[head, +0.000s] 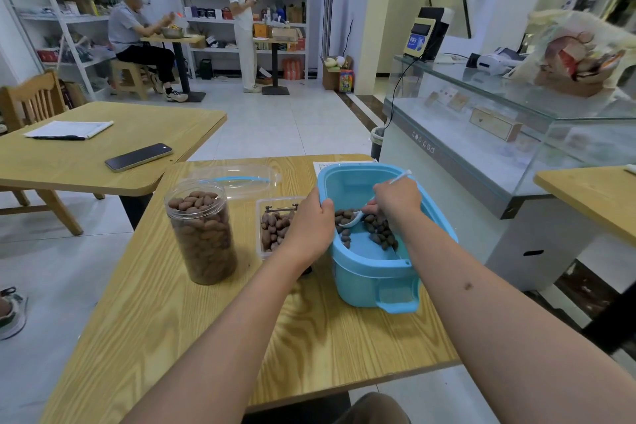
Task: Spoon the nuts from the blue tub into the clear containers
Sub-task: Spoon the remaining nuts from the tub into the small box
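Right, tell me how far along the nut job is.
Done: the tall jar is full to its neck. In hand: the right hand works the white spoon among the nuts in the blue tub, which the left hand steadies. Left: those nuts; the small box still has room.

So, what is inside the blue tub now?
Brown nuts lie in the blue tub, with the white spoon that the right hand holds. The wrist covers some nuts.

We see a light blue plastic tub [375,272] holding dark brown nuts [380,229] and a white plastic spoon [354,218]. The clear round plastic jar [201,234] shows reddish-brown nuts, and the wooden table [206,337] is pale yellow with wavy grain.
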